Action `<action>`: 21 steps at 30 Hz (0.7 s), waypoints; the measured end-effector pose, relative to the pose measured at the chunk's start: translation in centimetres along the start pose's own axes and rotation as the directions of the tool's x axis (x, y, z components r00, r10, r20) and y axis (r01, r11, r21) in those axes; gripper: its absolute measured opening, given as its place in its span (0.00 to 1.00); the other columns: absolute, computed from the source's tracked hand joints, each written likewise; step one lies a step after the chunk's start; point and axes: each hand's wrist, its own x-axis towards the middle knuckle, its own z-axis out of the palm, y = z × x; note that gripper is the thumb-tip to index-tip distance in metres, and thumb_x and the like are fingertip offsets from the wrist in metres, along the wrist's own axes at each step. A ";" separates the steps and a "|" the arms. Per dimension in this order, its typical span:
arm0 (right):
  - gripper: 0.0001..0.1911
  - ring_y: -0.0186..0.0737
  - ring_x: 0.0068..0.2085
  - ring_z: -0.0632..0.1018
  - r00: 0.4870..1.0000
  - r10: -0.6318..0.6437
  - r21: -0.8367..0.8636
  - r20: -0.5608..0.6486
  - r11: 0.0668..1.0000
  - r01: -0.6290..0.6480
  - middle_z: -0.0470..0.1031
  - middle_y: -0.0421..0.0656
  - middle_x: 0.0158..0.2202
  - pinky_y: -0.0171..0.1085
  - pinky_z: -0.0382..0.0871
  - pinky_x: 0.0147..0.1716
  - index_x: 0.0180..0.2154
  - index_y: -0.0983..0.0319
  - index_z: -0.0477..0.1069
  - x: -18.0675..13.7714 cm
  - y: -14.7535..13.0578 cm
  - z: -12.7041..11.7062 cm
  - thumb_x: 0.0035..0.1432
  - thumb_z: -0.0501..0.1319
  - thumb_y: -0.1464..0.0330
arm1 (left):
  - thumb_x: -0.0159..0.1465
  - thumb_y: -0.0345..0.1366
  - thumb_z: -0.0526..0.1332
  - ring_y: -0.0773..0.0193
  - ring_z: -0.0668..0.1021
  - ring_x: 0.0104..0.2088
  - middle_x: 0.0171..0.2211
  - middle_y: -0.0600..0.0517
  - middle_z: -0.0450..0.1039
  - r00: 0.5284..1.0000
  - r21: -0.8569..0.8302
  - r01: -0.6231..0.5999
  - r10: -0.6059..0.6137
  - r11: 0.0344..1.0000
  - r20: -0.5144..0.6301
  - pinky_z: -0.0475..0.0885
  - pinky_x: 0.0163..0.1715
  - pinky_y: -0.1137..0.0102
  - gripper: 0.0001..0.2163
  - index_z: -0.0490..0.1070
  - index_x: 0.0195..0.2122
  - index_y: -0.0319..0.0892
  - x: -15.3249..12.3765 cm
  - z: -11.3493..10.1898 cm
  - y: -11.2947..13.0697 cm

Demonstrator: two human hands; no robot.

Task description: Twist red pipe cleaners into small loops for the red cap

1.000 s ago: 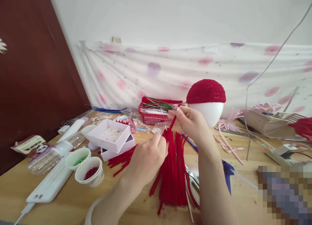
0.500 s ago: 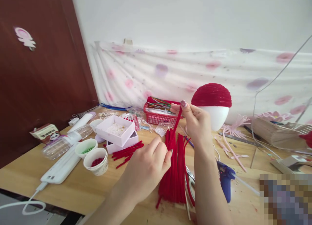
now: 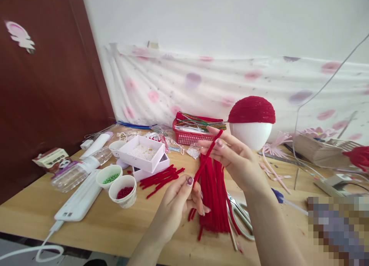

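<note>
A single red pipe cleaner [image 3: 206,158] slants between my two hands. My left hand [image 3: 174,208] pinches its lower end between thumb and fingers. Higher up, my right hand [image 3: 240,160] holds it lightly between the thumb and fairly straight fingers, its tip poking out above. A thick bundle of red pipe cleaners [image 3: 215,198] lies on the table just behind and below the hands. Scissors [image 3: 243,218] with pale handles are to the right of the bundle, partly behind my right forearm. Shorter red pieces [image 3: 161,178] are spread left of the bundle.
Cups of green beads [image 3: 108,175] and red beads [image 3: 123,193] stand left, near stacked white boxes [image 3: 141,152]. Behind are a red basket [image 3: 191,137] and a white form with a red-wrapped top [image 3: 250,133]. A blue glue gun [image 3: 277,195] is mostly hidden by my right forearm.
My left hand has turned from a closed, knuckles-up pose to pinching the pipe cleaner's lower end. The pipe cleaner now slants clear of the bundle, and my right hand's fingers are straighter. The view shifted slightly.
</note>
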 end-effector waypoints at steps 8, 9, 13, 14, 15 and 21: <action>0.40 0.39 0.38 0.85 0.987 -0.064 -0.087 -0.147 0.995 0.051 0.86 0.37 0.34 0.40 0.78 0.47 0.66 0.49 0.57 -3.2 2.8 0.7 0.56 0.70 0.71 | 0.68 0.49 0.57 0.66 0.78 0.27 0.34 0.49 0.77 0.989 0.204 0.064 -0.035 0.977 -0.141 0.73 0.34 0.68 0.17 0.71 0.35 0.39 -1.7 -2.2 0.1; 0.40 0.40 0.38 0.85 0.985 -0.064 -0.100 -0.161 0.994 0.049 0.86 0.38 0.35 0.41 0.78 0.48 0.66 0.49 0.57 -3.8 3.0 1.0 0.56 0.70 0.71 | 0.68 0.50 0.56 0.66 0.79 0.27 0.34 0.48 0.79 0.988 0.229 0.081 -0.048 0.970 -0.147 0.72 0.34 0.68 0.18 0.72 0.37 0.39 -1.8 -2.3 0.0; 0.40 0.43 0.40 0.85 0.979 -0.016 -0.080 -0.202 0.997 0.000 0.86 0.40 0.34 0.44 0.79 0.47 0.66 0.50 0.57 -5.9 4.3 2.1 0.56 0.70 0.70 | 0.65 0.49 0.62 0.67 0.79 0.25 0.33 0.46 0.81 0.993 0.245 0.096 -0.074 0.965 -0.096 0.72 0.32 0.70 0.18 0.74 0.42 0.37 -2.3 -2.2 -0.3; 0.40 0.44 0.40 0.85 0.979 0.007 -0.059 -0.206 0.998 -0.019 0.86 0.40 0.34 0.44 0.80 0.46 0.66 0.49 0.57 -6.4 4.7 2.3 0.56 0.70 0.71 | 0.64 0.48 0.63 0.67 0.79 0.24 0.32 0.47 0.82 0.992 0.237 0.092 -0.069 0.967 -0.103 0.73 0.31 0.70 0.18 0.74 0.44 0.37 -2.4 -2.1 -0.5; 0.40 0.44 0.40 0.85 0.977 0.031 -0.034 -0.209 0.999 -0.039 0.86 0.40 0.35 0.44 0.81 0.44 0.66 0.49 0.57 -6.8 5.2 2.4 0.57 0.69 0.71 | 0.63 0.46 0.64 0.67 0.79 0.24 0.31 0.47 0.82 0.991 0.232 0.089 -0.064 0.969 -0.115 0.73 0.31 0.70 0.17 0.74 0.44 0.37 -2.5 -2.0 -0.7; 0.43 0.41 0.36 0.85 0.965 0.103 0.143 -0.241 0.987 -0.070 0.86 0.37 0.33 0.50 0.75 0.53 0.67 0.49 0.55 -8.6 7.8 2.1 0.55 0.71 0.70 | 0.61 0.42 0.68 0.65 0.80 0.23 0.28 0.47 0.82 0.986 0.131 0.118 -0.101 0.984 -0.134 0.75 0.28 0.71 0.13 0.76 0.39 0.37 -2.8 -2.0 -2.7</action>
